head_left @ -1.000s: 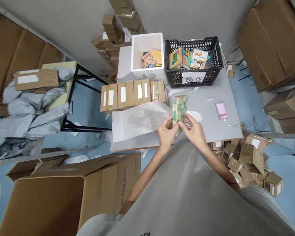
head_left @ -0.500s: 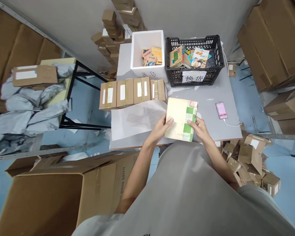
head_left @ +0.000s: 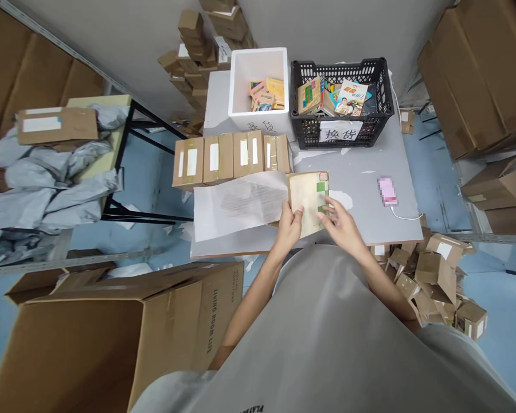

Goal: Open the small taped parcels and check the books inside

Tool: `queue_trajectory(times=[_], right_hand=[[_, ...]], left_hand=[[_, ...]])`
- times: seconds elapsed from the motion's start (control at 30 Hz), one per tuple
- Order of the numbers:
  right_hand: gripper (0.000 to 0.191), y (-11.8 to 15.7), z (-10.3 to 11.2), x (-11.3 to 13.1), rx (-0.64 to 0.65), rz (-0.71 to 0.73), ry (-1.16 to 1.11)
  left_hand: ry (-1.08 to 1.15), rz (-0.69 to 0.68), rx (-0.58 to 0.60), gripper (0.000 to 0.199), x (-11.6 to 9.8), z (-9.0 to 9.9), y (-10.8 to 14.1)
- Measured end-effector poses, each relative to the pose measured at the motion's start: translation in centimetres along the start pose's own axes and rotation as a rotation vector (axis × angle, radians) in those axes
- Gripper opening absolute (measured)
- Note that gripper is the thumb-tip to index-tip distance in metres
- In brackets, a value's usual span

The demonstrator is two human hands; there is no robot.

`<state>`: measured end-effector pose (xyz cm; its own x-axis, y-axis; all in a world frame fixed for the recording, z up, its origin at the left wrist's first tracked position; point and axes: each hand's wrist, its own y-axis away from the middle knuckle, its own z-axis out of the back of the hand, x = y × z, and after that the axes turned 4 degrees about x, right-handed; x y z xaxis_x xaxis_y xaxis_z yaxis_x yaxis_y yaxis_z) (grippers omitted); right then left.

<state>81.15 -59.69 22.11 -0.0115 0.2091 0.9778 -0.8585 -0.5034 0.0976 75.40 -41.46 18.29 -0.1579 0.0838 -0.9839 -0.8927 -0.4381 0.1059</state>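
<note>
Over the front of the grey table I hold a cream-coloured book [head_left: 306, 198] with green squares along its right side. My left hand [head_left: 289, 227] grips its lower left edge, thumb on top. At its right side is my right hand [head_left: 339, 222], fingers spread and slightly blurred; whether the fingertips touch the cover I cannot tell. A thin white sheet [head_left: 236, 203], with print showing faintly through it, lies to the left of the book. Behind the sheet several taped cardboard boxes [head_left: 218, 159] stand in a row.
A white foam box [head_left: 259, 120] and a black crate [head_left: 341, 136], both with books inside, stand at the back of the table [head_left: 378, 221]. A pink phone [head_left: 387, 191] with a cable lies on the right. A large open carton [head_left: 184, 332] stands at lower left.
The book has shifted left and tilted. My right hand has loosened from its right edge and spread its fingers, while my left hand keeps its grip.
</note>
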Motion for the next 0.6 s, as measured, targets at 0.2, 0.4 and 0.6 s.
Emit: queue_trajectory(times=[0.2, 0.4, 0.6], right_hand=[[0.076, 0.6, -2.7, 0.5, -0.056, -0.07, -0.053], [0.071, -1.0, 0.5, -0.9, -0.08, -0.115, -0.364], [0.068, -0.7, 1.9, -0.6, 0.117, -0.214, -0.575]], left_hand=[[-0.127, -0.22, 0.143, 0.042, -2.6, -1.0, 2.8], [0.078, -0.148, 0.371, 0.052, -2.1, 1.4, 2.7], [0.292, 0.242, 0.334, 0.077, -0.7, 4.1, -0.8]])
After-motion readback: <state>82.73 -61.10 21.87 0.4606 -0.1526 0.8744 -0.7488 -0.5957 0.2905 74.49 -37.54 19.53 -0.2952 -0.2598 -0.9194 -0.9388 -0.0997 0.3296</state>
